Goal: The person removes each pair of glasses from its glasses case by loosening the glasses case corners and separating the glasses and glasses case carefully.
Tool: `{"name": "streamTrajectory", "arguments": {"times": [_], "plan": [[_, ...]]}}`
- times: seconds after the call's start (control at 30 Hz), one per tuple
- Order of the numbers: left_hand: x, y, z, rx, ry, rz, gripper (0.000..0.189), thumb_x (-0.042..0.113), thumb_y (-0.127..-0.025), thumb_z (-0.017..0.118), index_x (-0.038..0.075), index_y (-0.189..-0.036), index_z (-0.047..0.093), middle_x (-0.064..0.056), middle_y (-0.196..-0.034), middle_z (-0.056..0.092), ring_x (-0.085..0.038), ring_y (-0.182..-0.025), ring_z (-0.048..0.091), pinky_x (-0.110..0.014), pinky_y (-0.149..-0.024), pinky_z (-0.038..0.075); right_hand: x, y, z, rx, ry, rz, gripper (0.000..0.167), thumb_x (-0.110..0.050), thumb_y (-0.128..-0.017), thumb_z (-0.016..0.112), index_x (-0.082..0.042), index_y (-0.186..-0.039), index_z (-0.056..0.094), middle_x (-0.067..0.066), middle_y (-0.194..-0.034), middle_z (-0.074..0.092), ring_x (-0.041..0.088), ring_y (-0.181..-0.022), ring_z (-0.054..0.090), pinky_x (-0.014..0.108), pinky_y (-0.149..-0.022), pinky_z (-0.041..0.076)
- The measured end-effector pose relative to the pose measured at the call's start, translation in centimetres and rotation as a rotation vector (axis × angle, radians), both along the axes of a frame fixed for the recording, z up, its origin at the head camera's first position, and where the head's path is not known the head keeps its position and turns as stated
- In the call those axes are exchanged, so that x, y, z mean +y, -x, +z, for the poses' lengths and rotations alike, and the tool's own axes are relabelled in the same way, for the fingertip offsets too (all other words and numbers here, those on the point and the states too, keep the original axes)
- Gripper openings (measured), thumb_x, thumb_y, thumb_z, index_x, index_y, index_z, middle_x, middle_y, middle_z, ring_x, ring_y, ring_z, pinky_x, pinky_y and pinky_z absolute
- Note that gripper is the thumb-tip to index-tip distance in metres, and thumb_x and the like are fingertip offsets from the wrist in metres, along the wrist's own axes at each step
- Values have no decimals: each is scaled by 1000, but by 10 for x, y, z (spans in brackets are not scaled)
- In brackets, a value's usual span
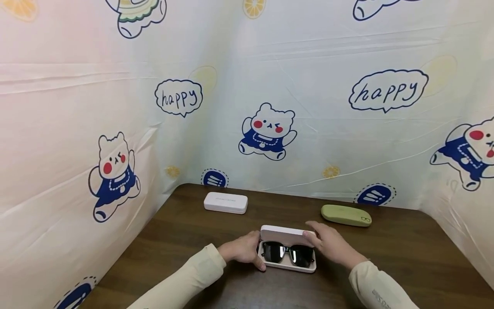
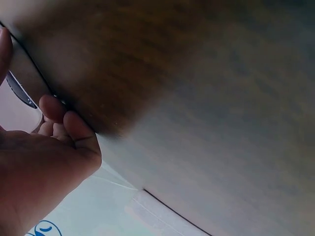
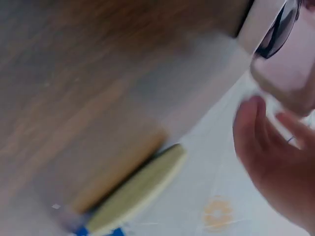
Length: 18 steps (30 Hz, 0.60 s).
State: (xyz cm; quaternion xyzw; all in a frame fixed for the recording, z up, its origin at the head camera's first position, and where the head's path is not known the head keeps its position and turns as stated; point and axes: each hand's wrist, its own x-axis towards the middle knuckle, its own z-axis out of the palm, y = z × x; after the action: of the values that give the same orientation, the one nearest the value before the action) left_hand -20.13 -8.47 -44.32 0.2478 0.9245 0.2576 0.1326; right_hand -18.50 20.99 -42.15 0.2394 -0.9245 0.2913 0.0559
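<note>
A white glasses case (image 1: 289, 267) lies open on the table, its lid (image 1: 281, 234) raised at the back. Black sunglasses with dark lenses (image 1: 274, 252) rest inside. My left hand (image 1: 242, 249) grips the case's left end, thumb at the front corner and fingers toward the back; the left wrist view shows these fingers (image 2: 78, 123) curled at the edge. At the lid's right end, my right hand (image 1: 333, 244) has its thumb over the inner side and fingers behind the top edge. In the right wrist view, the hand (image 3: 275, 157) is blurred beside the lid.
A closed white case (image 1: 225, 203) sits at the back left of the dark wooden table (image 1: 173, 240). Toward the back right lies a green glasses case (image 1: 346, 215). Printed cloth (image 1: 216, 137) hangs around the table's back and sides.
</note>
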Motion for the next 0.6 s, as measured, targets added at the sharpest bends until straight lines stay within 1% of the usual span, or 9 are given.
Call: {"name": "streamTrajectory", "arguments": {"times": [0.07,0.13,0.17,0.2,0.23,0.3,0.4,0.5,0.6], "plan": [[0,0,1,-3,-4,-7,77,28,-62,99,0,-117,53,-5,-105,54,-17,-96,55,-34,-90,47,-8,-4,0,202,-43,-28,30,-24,-99,67,-5,-122,65,11,-117,64,30,-104,62,50,-87,50],[0,1,1,-4,-18,-21,74,27,-61,99,2,-116,55,-4,-103,55,-15,-94,55,-33,-88,48,-16,-7,-1,371,-55,8,23,-14,-92,73,-7,-112,67,16,-115,62,34,-103,60,53,-85,49],[0,1,2,-5,-26,-28,73,26,-61,99,3,-115,56,-3,-102,55,-14,-92,55,-32,-87,48,-21,-8,-1,447,-65,37,20,-10,-88,74,-8,-106,67,18,-114,61,36,-102,60,54,-83,50],[-1,1,3,-6,-34,-33,72,25,-60,99,4,-114,57,-2,-100,55,-13,-91,55,-31,-86,48,-26,-10,-3,507,-80,63,18,-8,-85,75,-10,-101,66,21,-117,60,39,-106,59,57,-83,49],[-1,1,4,-7,-41,-37,70,24,-60,99,5,-113,57,-2,-99,55,-12,-90,54,-31,-85,48,-30,-11,-4,543,-99,84,17,-8,-84,76,-11,-97,66,24,-120,59,42,-109,58,59,-84,48],[-1,1,5,-11,-52,-39,69,23,-60,99,6,-112,58,-1,-98,54,-12,-89,54,-30,-84,48,-39,-14,-8,541,-156,89,15,-13,-83,78,-15,-94,67,27,-131,55,45,-120,52,63,-90,44],[-1,0,6,-19,-40,-17,71,24,-60,99,4,-113,56,-2,-100,53,-13,-89,53,-31,-85,47,-50,-18,-14,482,-264,57,13,-25,-85,79,-19,-91,68,28,-144,46,46,-134,41,69,-98,36],[-1,-1,5,-19,-23,1,73,26,-61,98,2,-114,54,-4,-102,53,-15,-90,54,-32,-85,47,-57,-19,-18,465,-354,27,17,-27,-81,81,-18,-90,69,30,-148,41,48,-137,36,72,-99,31],[-1,-1,4,-13,-9,7,74,28,-61,98,2,-114,53,-4,-103,54,-16,-90,55,-33,-85,48,-63,-19,-21,473,-395,3,18,-25,-78,82,-16,-89,71,30,-147,42,49,-136,36,75,-97,30]]}}
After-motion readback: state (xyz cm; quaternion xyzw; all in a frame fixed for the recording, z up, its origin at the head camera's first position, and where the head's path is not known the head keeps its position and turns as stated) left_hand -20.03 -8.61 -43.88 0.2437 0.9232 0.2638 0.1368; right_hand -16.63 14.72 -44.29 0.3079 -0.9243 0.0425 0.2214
